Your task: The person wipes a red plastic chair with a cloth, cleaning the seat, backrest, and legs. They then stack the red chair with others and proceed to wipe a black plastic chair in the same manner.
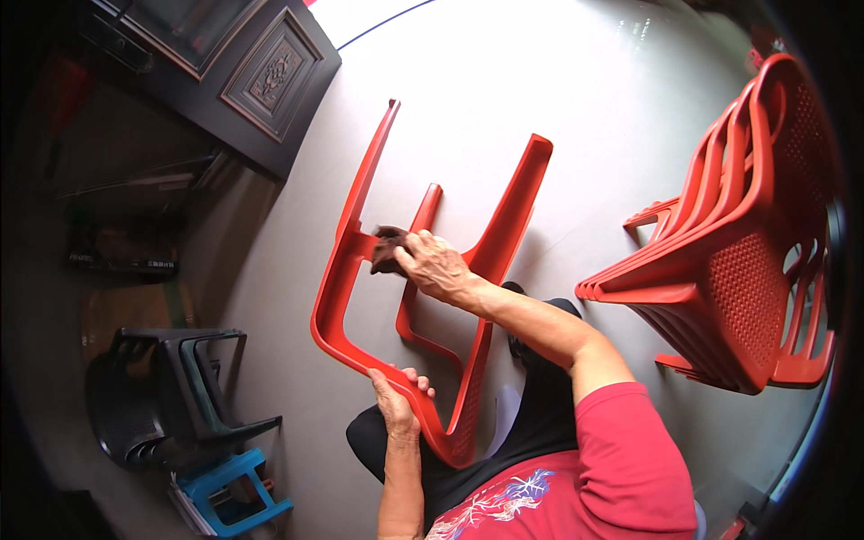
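Observation:
A red plastic chair (331,310) lies tipped across my lap, its legs pointing away from me. My left hand (400,400) grips the chair's near edge, fingers wrapped over the red rim. Bunched in my right hand (436,265) is a dark brown cloth (389,250), pressed against the crossbar beside the left-hand leg. My right forearm crosses over the chair's right side and hides part of it.
A stack of red plastic chairs (742,288) stands at the right. Dark chairs (171,391) and a blue stool (236,495) are at the lower left. A dark carved door (270,76) stands at the upper left, above pale floor (594,117).

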Demonstrator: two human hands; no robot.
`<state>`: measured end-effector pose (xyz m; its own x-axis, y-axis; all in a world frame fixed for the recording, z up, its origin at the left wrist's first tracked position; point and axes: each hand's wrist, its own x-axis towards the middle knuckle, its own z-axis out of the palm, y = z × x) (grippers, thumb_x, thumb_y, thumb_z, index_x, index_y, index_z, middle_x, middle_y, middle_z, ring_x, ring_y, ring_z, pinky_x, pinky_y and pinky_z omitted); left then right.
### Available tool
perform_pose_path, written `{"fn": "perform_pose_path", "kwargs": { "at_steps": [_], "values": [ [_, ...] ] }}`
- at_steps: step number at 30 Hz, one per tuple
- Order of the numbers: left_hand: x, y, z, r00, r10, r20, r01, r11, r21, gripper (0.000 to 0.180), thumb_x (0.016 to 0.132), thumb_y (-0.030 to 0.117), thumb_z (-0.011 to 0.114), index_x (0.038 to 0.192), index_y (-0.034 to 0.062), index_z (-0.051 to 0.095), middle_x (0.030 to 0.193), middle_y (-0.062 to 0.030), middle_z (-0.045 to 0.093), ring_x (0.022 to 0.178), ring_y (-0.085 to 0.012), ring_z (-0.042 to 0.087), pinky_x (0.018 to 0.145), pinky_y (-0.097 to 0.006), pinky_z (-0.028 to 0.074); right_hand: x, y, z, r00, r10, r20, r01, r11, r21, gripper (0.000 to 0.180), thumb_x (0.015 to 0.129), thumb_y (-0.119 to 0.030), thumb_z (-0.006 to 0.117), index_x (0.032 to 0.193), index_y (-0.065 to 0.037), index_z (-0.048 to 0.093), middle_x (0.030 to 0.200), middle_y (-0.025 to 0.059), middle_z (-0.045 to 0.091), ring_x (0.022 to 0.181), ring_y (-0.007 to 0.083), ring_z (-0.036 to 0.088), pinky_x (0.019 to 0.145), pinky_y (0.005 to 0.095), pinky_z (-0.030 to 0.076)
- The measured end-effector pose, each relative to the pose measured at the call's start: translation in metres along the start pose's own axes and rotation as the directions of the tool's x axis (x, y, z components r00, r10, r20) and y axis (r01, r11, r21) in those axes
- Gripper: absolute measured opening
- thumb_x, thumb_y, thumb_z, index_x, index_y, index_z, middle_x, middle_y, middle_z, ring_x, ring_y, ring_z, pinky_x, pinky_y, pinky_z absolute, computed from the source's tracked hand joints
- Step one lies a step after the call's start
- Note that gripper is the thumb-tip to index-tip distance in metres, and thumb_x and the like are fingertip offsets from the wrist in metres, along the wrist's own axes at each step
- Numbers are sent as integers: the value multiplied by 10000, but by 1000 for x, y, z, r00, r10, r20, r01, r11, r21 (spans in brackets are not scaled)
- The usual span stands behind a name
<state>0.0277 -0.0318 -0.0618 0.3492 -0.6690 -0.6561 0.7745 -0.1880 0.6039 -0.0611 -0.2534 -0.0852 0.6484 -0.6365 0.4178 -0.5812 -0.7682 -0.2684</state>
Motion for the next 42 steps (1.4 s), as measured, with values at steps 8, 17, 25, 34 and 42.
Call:
{"fn": "perform_pose_path", "kwargs": {
  "at_steps": [8, 17, 25, 34, 42],
  "values": [
    [-3, 7, 0, 1000, 23, 9, -23, 1000, 20, 538, 905, 663, 323, 935, 131, 397, 746, -51, 482, 621, -202, 487, 549, -357, 459, -59, 98, -47, 993, 105, -54, -117, 932, -342, 360, 809, -120, 527, 1152, -12, 546, 911, 104, 523, 906, 251, 517, 672, 347, 472],
    [4, 14, 5, 1000, 16, 17, -17, 998, 67, 540, 905, 663, 319, 967, 130, 382, 747, -51, 471, 626, -202, 479, 552, -358, 453, -32, 173, -10, 772, 593, -227, -618, 784, -54, 378, 765, -135, 538, 1092, 47, 481, 1092, 255, 438, 978, 409, 481, 853, 445, 457],
    [8, 10, 6, 998, 35, -56, -31, 996, 81, 571, 886, 680, 353, 978, 118, 399, 751, -41, 472, 639, -195, 485, 556, -361, 453, -67, 39, 18, 724, 676, 136, -685, 680, 262, 270, 800, -134, 549, 982, 63, 517, 992, 264, 504, 907, 421, 577, 786, 476, 509],
    [17, 6, 12, 995, 99, 11, -98, 995, -12, 562, 901, 663, 341, 882, 107, 420, 725, -54, 493, 633, -221, 495, 553, -384, 463, -170, -93, -4, 771, 369, 519, -635, 507, 583, 334, 810, -307, 535, 954, -5, 544, 968, 234, 585, 929, 394, 575, 808, 480, 466],
    [29, -1, 41, 991, 132, 28, -123, 970, -212, 533, 912, 637, 361, 856, 115, 451, 702, -44, 545, 623, -228, 546, 560, -407, 491, -204, -160, -108, 915, 348, 204, -397, 865, 307, 550, 651, -358, 762, 1003, -17, 511, 1005, 160, 490, 946, 321, 523, 720, 405, 504]
  ]
}}
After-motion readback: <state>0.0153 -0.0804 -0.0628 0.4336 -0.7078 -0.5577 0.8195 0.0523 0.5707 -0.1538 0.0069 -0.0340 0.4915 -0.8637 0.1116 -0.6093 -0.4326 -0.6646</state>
